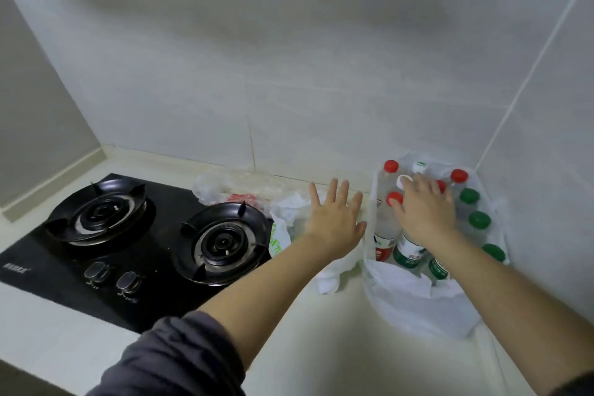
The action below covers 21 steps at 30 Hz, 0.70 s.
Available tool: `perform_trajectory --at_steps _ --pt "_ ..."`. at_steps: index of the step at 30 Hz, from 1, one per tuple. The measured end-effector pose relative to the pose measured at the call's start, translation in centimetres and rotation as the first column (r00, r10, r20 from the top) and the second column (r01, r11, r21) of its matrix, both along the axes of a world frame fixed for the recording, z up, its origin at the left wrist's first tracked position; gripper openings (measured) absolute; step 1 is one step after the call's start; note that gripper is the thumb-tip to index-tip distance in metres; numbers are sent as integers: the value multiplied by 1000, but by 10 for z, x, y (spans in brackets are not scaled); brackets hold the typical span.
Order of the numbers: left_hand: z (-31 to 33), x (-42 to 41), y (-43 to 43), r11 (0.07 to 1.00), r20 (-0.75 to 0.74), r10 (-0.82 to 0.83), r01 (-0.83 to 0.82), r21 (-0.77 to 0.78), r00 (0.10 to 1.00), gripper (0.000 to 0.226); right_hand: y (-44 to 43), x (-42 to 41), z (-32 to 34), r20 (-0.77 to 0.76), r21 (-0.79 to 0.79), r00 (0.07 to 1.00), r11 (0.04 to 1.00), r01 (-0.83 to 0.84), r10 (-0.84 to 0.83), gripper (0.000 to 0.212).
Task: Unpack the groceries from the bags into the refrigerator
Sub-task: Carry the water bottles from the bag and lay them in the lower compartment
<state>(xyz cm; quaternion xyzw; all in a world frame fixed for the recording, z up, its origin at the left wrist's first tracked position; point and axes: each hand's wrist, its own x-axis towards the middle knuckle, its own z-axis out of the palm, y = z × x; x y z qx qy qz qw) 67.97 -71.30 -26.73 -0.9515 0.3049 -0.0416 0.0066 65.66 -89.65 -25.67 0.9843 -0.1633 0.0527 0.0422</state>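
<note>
White tiled walls close in a pale bench, with a black two-burner stove at nine o'clock. At three o'clock stands a white bag packed with upright bottles, their red and green caps showing. The right hand lies over the bottle tops, fingers dipping among them; whether it grips one I cannot tell. The left hand is spread flat and released above crumpled bags, between the stove and the bottles.

Four red-capped bottles, three green-capped bottles and two white-capped bottles are counted; two burners, two knobs at nine o'clock.
</note>
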Motion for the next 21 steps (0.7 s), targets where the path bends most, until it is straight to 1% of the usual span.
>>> perform_trajectory --at_steps 2,6,10,12,16,18,21 --pt "2 7 -19 999 16 -45 45 30 999 60 -14 0 -2 13 10 999 999 40 -41 56" --pt "7 17 -53 993 42 -118 117 27 992 54 -33 -1 -7 2 3 994 994 107 -107 50" --pt "13 26 -83 989 76 -140 136 50 987 43 -41 0 -11 -51 24 986 987 158 -156 46" --pt "13 31 -95 987 82 -146 140 74 986 40 -42 0 -13 -59 27 985 986 166 -164 42" --pt "6 43 -112 984 27 -136 131 121 990 41 -44 0 -18 -71 28 983 985 171 -169 51" --pt "0 47 -115 986 -15 -112 113 120 994 37 -45 1 -22 -60 44 983 983 177 -175 50" --pt "-4 51 -115 998 -121 -50 52 19 991 33 -47 3 -26 -30 79 980 977 197 -195 45"
